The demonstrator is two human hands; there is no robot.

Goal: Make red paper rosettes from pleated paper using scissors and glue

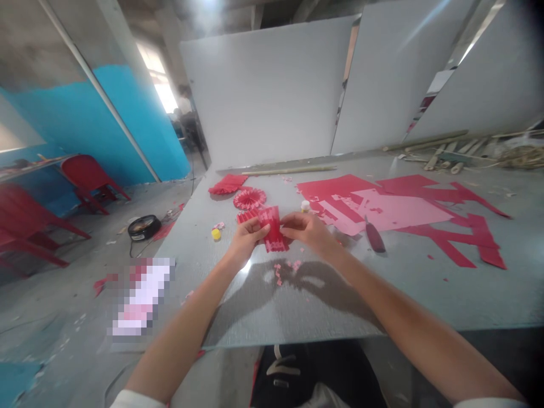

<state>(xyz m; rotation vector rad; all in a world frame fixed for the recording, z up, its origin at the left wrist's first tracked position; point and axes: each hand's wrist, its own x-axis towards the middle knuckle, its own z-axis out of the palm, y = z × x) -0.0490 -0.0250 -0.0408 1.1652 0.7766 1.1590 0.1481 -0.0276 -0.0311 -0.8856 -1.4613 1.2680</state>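
Pleated red paper (pixel 272 229) stands between our hands, its long axis running away from us and leaning slightly. Our left hand (pixel 247 241) is curled, pinching the paper's left side; our right hand (pixel 306 231), also curled, grips its right edge. The left hand overlaps it more. A red paper rosette (pixel 249 198) lies just beyond.

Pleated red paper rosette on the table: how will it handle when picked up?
The pleated red paper rosette likely weighs very little and bends easily, being thin folded paper. Its pleats could crush under a firm pinch. Lying flat on the table, it probably won't roll.
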